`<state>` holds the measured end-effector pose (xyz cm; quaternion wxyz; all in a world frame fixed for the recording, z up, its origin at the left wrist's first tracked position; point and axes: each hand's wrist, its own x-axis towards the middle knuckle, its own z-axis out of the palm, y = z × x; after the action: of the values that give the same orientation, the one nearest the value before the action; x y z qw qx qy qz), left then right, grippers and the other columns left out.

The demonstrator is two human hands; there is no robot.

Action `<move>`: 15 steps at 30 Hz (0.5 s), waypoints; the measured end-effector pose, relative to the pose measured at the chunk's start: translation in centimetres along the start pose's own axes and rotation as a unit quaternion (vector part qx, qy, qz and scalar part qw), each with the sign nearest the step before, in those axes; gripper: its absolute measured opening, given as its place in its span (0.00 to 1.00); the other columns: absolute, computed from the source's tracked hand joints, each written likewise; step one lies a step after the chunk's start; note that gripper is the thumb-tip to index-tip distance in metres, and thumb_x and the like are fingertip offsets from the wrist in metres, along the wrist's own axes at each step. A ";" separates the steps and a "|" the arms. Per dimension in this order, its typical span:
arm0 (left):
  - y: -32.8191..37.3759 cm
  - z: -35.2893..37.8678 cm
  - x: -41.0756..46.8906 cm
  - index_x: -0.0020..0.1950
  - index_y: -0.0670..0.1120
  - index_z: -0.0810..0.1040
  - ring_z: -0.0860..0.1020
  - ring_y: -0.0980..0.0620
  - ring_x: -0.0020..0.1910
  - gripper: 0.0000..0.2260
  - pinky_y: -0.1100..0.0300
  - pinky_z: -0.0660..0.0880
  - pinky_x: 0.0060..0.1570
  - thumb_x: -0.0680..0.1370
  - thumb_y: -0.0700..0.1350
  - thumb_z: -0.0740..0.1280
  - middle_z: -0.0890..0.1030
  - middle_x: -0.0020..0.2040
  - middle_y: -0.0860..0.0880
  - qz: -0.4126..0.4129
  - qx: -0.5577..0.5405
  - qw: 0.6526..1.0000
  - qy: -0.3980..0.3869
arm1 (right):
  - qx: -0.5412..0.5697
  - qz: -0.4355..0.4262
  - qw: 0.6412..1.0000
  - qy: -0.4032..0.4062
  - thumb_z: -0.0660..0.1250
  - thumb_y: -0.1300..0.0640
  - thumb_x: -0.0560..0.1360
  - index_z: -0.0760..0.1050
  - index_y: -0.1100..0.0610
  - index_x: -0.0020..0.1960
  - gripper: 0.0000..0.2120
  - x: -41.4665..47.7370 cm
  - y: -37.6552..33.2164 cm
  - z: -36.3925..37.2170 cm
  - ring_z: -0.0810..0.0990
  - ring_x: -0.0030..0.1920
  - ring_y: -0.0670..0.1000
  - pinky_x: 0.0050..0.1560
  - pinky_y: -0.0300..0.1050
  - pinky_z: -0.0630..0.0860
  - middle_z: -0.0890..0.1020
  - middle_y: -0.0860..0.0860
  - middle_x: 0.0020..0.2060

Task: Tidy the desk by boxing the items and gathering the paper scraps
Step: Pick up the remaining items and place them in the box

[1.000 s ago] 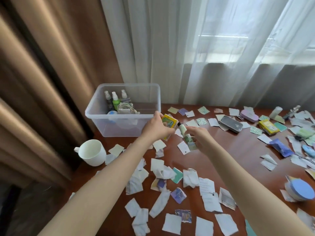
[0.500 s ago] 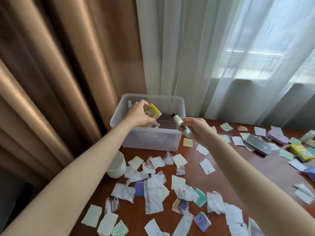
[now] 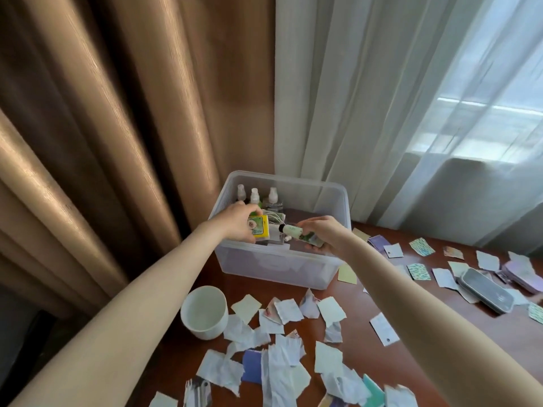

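Two hands are reaching over a clear plastic box [image 3: 273, 262] sitting at the back left of the dark wooden surface [image 3: 440, 324], close against the brown curtain [image 3: 117, 142]. The left hand [image 3: 235, 223] is gripping a small yellow packet [image 3: 258, 229] with a green and white label, holding it just above the box's near left part. The right hand [image 3: 321, 235] is closing around a slim white tube [image 3: 293, 230] with a dark cap and green print, lying nearly level with the cap pointing toward the packet; the two items are sitting just beside each other over the box opening.

Three small spray bottles [image 3: 254, 196] with pale tops are standing upright inside the box along its far left wall, and a bundle of white cord [image 3: 274, 220] is lying in front of them, partly hidden by the packet. The rest of the box's contents are showing only as blurs through the frosted wall.

Torn paper scraps [image 3: 279, 342], white, cream, blue and teal, are lying scattered across the surface in front of the box and out to the right. A white cup [image 3: 204, 312] is standing left of the scraps, near the box. A grey case [image 3: 486, 289] is lying at the right, resting on scraps, with a purple thing behind it cut off by the edge. The printing on the packet and tube is too small to read.
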<state>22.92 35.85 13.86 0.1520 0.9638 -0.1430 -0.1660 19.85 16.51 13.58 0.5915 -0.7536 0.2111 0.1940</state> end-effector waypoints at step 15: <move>-2.9 2.3 5.2 0.71 0.47 0.66 0.71 0.43 0.63 0.21 0.57 0.69 0.53 0.79 0.38 0.60 0.68 0.68 0.43 0.033 0.234 0.952 -0.195 | -0.290 0.096 0.944 -0.128 0.59 0.65 0.79 0.70 0.62 0.66 0.16 8.9 0.4 4.4 0.76 0.32 0.47 0.32 0.36 0.67 0.78 0.55 0.40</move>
<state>27.46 36.24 9.40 -0.1033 0.9159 -0.2368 -0.3073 26.92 19.96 7.43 0.3481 -0.8375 0.1391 0.3976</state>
